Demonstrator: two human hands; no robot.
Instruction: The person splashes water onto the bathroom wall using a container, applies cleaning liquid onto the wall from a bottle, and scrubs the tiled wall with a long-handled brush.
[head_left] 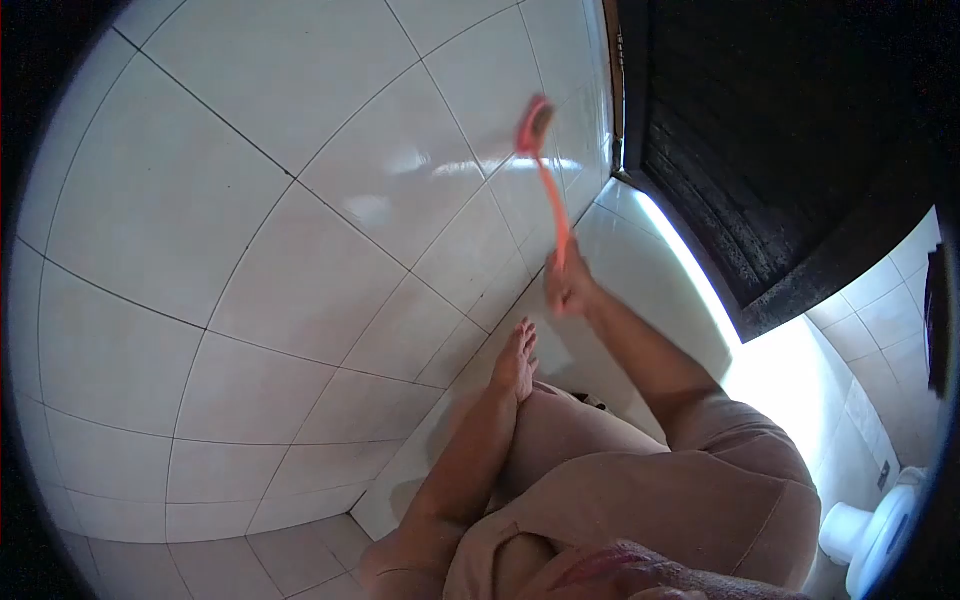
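My right hand [567, 283] is wrapped round the lower end of the long handle of an orange-pink scrub brush [553, 195]. The brush points upward, and its oval head, with a darker middle, is blurred in front of the wall tiles. Whether the head touches the wall I cannot tell. Lower and to the left, my left hand [517, 362] rests by my bent knee with its fingers stretched out and nothing in it.
A glossy white tiled wall [300, 270] fills the left side. To the right stands a dark door [770, 150] with bright light along its lower edge. A white plastic object [880, 540] is at the lower right, partly cut off.
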